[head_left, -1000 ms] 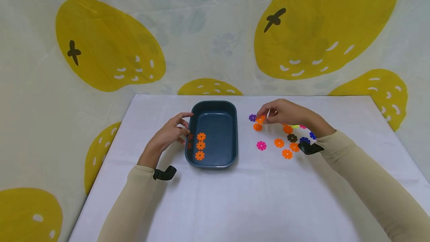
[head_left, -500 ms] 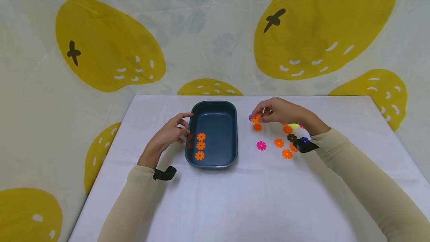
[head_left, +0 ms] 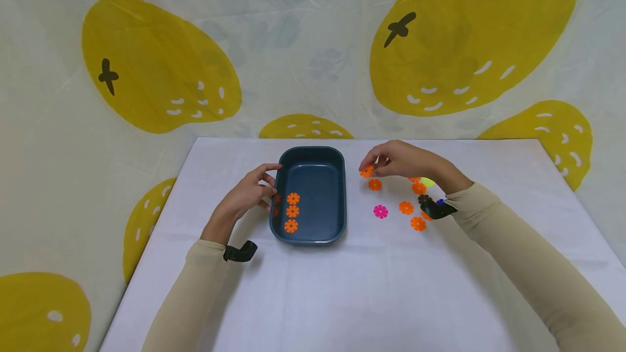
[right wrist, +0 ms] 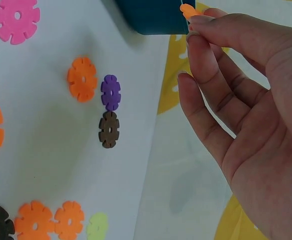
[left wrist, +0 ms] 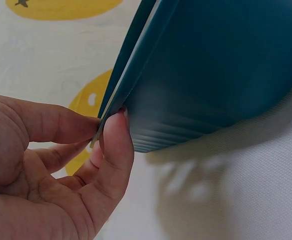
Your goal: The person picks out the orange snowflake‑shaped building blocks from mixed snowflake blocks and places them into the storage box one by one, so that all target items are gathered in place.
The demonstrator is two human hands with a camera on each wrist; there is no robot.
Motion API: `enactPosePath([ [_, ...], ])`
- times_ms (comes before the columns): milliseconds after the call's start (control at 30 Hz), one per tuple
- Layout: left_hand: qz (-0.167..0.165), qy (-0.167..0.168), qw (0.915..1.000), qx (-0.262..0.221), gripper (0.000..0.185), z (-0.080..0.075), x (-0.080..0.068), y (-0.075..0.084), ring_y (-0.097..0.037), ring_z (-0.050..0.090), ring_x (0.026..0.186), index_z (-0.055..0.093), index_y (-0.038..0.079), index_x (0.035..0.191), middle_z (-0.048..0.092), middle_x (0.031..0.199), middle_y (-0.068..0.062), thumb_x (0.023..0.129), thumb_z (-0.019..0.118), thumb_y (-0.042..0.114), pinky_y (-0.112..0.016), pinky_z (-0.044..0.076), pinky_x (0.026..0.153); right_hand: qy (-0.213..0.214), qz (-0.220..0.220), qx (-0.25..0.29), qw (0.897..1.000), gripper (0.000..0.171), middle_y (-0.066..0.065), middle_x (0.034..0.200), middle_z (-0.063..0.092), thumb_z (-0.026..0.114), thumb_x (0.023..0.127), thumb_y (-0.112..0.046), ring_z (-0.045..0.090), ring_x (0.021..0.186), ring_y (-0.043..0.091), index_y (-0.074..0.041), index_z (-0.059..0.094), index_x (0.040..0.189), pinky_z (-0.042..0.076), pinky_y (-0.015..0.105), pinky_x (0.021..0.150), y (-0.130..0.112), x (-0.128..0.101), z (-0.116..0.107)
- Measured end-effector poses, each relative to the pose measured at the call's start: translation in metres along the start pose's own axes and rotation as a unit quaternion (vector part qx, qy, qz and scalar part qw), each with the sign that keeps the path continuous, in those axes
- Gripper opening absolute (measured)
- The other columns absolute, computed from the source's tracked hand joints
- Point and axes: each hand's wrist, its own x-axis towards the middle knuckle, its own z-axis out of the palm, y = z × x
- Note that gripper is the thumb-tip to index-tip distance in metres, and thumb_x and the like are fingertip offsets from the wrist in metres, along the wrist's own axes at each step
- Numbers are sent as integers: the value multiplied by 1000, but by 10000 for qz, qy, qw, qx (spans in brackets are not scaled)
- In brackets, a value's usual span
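Here, pinched edge-on in the right hand above the bench — a thin orange disc, probably light, stiff, notched; best gripped by its rim. Left hand pinching the blue tray rim — three orange discs inside.

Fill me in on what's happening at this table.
A person sits at a white table. The left hand pinches the rim of a dark blue tray that holds three orange flower discs. The right hand pinches another orange disc just above the table, right of the tray. More discs, orange, pink, purple and brown, lie scattered beneath that hand.
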Motion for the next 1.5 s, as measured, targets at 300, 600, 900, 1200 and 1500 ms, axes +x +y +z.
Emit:
enactPosePath([
  [300, 28, -43, 10000, 21, 68, -1, -1, 2, -32, 59, 90, 40, 16, 154, 43, 116, -18, 91, 51, -7, -36, 59, 61, -93, -69, -95, 9999, 26, -2, 113, 73, 68, 96, -10, 67, 94, 22, -17, 74, 119, 57, 34, 85, -4, 10, 1],
  [600, 3, -22, 10000, 43, 69, -1, 0, 0, -32, 59, 91, 40, 17, 155, 44, 116, -18, 91, 52, -8, -37, 59, 62, -256, -104, -53, 9996, 26, 0, 113, 73, 67, 96, -9, 68, 95, 31, -14, 73, 121, 58, 37, 84, -13, 17, 2],
  [900, 6, -19, 10000, 46, 70, 0, 0, -1, -31, 59, 89, 40, 17, 155, 44, 116, -19, 91, 52, -8, -37, 59, 62, -448, -168, -52, 9988, 28, 3, 108, 72, 62, 96, -4, 66, 86, 27, -12, 73, 121, 59, 37, 73, -20, 30, 2],
  [1200, -28, -14, 10000, 37, 69, 0, 0, 0, -31, 60, 90, 40, 17, 154, 44, 115, -18, 92, 53, -7, -38, 60, 62, -553, -100, -239, 9981, 26, 0, 99, 72, 63, 97, -8, 62, 70, 24, -19, 75, 117, 57, 38, 65, -29, 42, 6],
  [1500, -43, -7, 10000, 21, 68, 0, 0, 1, -31, 60, 90, 41, 17, 154, 43, 114, -17, 91, 53, -8, -37, 59, 61, -533, -140, -461, 9974, 21, -3, 102, 73, 69, 96, -14, 63, 82, 24, -22, 76, 113, 54, 32, 60, -35, 54, 8],
])
